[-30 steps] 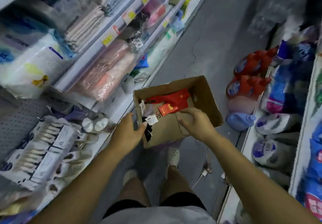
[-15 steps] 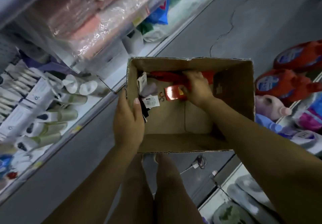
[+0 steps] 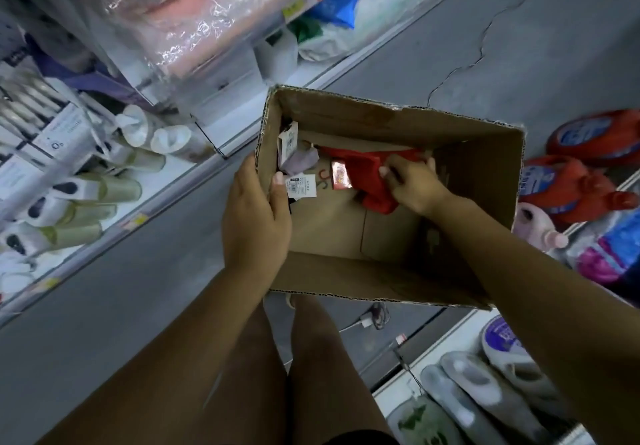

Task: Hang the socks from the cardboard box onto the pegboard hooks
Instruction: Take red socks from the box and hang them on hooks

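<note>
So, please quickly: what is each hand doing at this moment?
Left hand: closed on the left wall of the cardboard box.
Right hand: inside the box, fingers closed on the red socks.

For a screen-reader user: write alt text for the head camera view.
Seen from above, a person's right hand grips red socks inside an open cardboard box, while the left hand holds the box's left wall. A lilac sock and white tags lie by that wall; stocked shelves flank the grey aisle floor.

Open cardboard box (image 3: 391,120): red socks (image 3: 363,176) crumpled inside; pale purple pair (image 3: 300,162) at left wall.
</note>
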